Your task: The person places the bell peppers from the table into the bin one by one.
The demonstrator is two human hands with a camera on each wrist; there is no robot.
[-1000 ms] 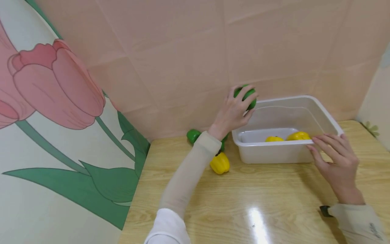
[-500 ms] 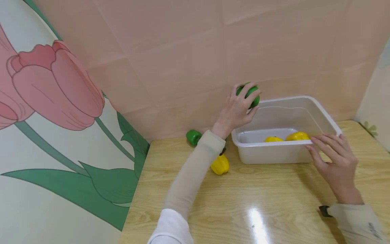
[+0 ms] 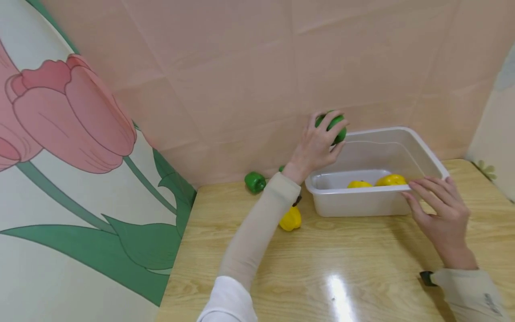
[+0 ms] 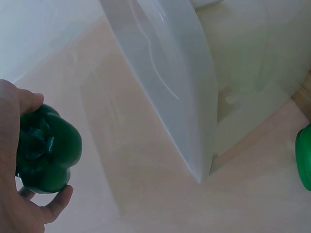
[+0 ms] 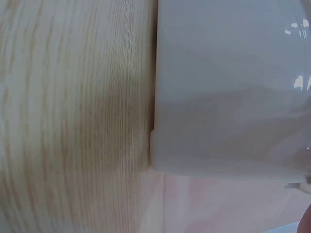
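My left hand [image 3: 315,147] grips a green bell pepper [image 4: 51,150] with fingers and thumb curled around its sides. It holds the pepper up at the far left corner of a whitish plastic bin [image 3: 358,203], just above rim height in the head view. On the bin's near right rim, my right hand [image 3: 440,210] pinches the edge, fingers over the top and thumb against the outside wall. Two yellow bell peppers [image 3: 391,180] lie inside the bin, partly hidden by its front wall. The right wrist view shows mostly the bin's outer wall [image 5: 228,87].
Left of the bin, a green bell pepper [image 3: 255,182] and a yellow bell pepper [image 3: 290,219] lie on the wooden table [image 3: 306,268]. A sliver of another green one [image 3: 281,168] shows behind the left wrist. A pink-beige sheet [image 3: 225,89] covers the wall behind.
The left hand has shifted slightly right, toward the bin, carrying the green bell pepper. My right hand stays on the rim, and the view has drifted a little.
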